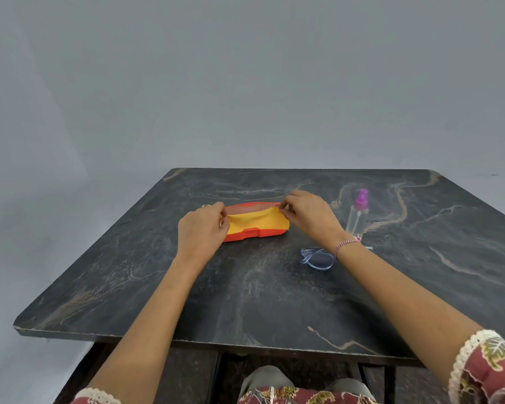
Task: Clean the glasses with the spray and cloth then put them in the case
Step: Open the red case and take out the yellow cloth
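Observation:
An open orange glasses case (pixel 255 235) lies on the dark marble table (pixel 245 287). A yellow cloth (pixel 257 221) is stretched over the case's opening. My left hand (pixel 200 231) pinches the cloth's left end and my right hand (pixel 306 214) pinches its right end. Folded glasses with a clear bluish frame (pixel 318 259) lie on the table under my right wrist, partly hidden by it. A clear spray bottle with a purple top (pixel 359 212) stands upright to the right of my right hand.
The table's front edge (pixel 216 342) runs just in front of my lap. A plain grey wall stands behind the table. Bare tabletop stretches to the left and front of the case.

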